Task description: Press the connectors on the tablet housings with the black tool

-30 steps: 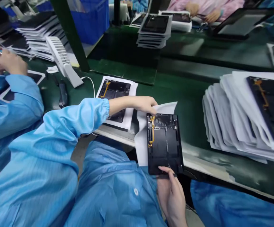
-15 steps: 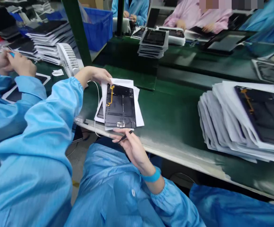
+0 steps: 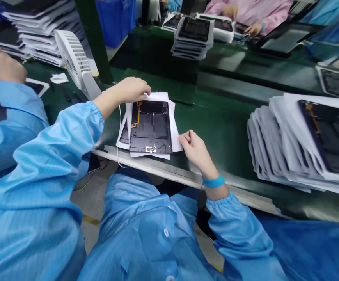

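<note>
A black tablet back housing (image 3: 160, 130) with an orange flex cable lies on white sheets (image 3: 175, 134) near the table's front edge. Under its left side another dark panel (image 3: 124, 134) peeks out. My left hand (image 3: 132, 90) is at the far edge of the top sheet, fingers curled together; what they pinch, if anything, is hidden. On the right, my right hand (image 3: 197, 150), with a blue wristband, has its fingers closed beside the sheets' right corner. Whether it grips the paper or a small thing cannot be made out.
A tall stack of sheets and housings (image 3: 286, 144) stands at right. A white fan (image 3: 75, 62) is at left, its cable running beside the sheets. Farther back are another stack (image 3: 192, 39), a blue bin (image 3: 116, 23) and co-workers' hands. A neighbour's arm (image 3: 14, 97) is at left.
My right hand has moved right and up from the housing's near edge, and its fingers have closed. The thin black tool it held no longer shows. My left hand has shifted slightly right.
</note>
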Action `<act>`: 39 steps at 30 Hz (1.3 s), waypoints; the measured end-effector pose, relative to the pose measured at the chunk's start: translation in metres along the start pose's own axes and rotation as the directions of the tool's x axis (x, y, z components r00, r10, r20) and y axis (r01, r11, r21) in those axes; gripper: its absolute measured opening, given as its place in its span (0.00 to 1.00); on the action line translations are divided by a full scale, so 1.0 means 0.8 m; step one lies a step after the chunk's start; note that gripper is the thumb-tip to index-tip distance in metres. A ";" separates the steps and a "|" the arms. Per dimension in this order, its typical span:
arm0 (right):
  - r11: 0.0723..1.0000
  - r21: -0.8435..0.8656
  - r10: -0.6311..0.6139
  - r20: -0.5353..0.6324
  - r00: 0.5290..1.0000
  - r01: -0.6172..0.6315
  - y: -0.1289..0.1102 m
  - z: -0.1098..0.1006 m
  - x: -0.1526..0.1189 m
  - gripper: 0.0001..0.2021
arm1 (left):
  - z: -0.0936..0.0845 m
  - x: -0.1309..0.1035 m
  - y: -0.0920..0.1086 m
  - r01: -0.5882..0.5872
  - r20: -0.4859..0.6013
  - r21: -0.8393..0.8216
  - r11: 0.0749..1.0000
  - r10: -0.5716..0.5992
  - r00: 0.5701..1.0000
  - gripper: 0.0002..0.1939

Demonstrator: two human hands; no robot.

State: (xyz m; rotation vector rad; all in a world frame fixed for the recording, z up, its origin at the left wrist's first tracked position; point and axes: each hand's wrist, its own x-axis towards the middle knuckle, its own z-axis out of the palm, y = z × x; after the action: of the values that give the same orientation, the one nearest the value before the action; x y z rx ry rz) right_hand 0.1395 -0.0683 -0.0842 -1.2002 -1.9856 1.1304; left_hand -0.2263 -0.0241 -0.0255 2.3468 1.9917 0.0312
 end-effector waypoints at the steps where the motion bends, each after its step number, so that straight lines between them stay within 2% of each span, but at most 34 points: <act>1: 1.000 0.011 0.006 0.014 1.000 -0.006 0.001 0.004 0.003 0.20 | 0.002 0.003 0.007 -0.028 0.032 0.073 0.997 0.026 0.999 0.28; 4: 0.998 0.057 0.019 0.043 0.999 -0.021 0.004 0.014 0.006 0.19 | 0.002 0.015 0.018 -0.039 0.105 0.161 0.986 0.022 0.994 0.23; 11: 0.985 0.163 0.049 0.046 0.998 -0.055 0.013 0.025 0.004 0.18 | -0.014 0.044 0.016 -0.124 0.190 0.091 0.988 0.105 0.976 0.13; 16: 0.979 0.190 0.056 0.066 0.996 -0.067 0.009 0.027 -0.002 0.20 | -0.021 0.041 0.013 -0.096 0.182 0.061 0.993 0.084 0.980 0.12; 21: 0.971 0.198 0.121 0.065 0.990 -0.132 0.007 0.028 -0.002 0.17 | -0.024 0.028 0.008 -0.069 0.188 0.015 0.998 0.065 0.980 0.11; 24: 0.966 0.220 0.123 0.063 0.990 -0.134 -0.006 0.027 -0.007 0.18 | -0.030 0.009 0.023 -0.009 0.175 0.001 1.000 0.008 0.984 0.13; 27: 0.968 0.222 0.103 0.056 0.993 -0.113 -0.020 0.024 -0.012 0.27 | -0.030 -0.009 0.033 0.071 0.142 -0.017 0.997 -0.067 0.988 0.16; 29: 0.961 0.178 0.207 0.046 0.977 -0.212 -0.024 0.023 -0.011 0.35 | -0.025 -0.016 0.022 0.153 0.119 -0.036 0.988 -0.148 0.982 0.17; 32: 0.940 0.208 0.252 0.110 0.962 -0.270 -0.030 0.022 -0.008 0.42 | -0.020 -0.026 -0.006 0.295 0.164 -0.103 0.950 -0.276 0.947 0.18; 35: 0.947 0.175 0.253 0.114 0.961 -0.270 -0.038 0.020 -0.010 0.44 | -0.018 -0.036 -0.025 0.381 0.234 -0.207 0.901 -0.333 0.914 0.21; 39: 0.969 0.097 0.220 0.084 0.972 -0.228 -0.047 0.017 -0.013 0.43 | -0.014 -0.045 -0.031 0.452 0.313 -0.319 0.833 -0.357 0.880 0.22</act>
State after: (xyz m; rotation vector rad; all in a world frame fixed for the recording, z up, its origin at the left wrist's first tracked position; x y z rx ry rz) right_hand 0.1177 -0.0917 -0.0587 -1.3710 -1.8507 1.3913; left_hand -0.2570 -0.0550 -0.0151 1.5740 2.0881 0.0996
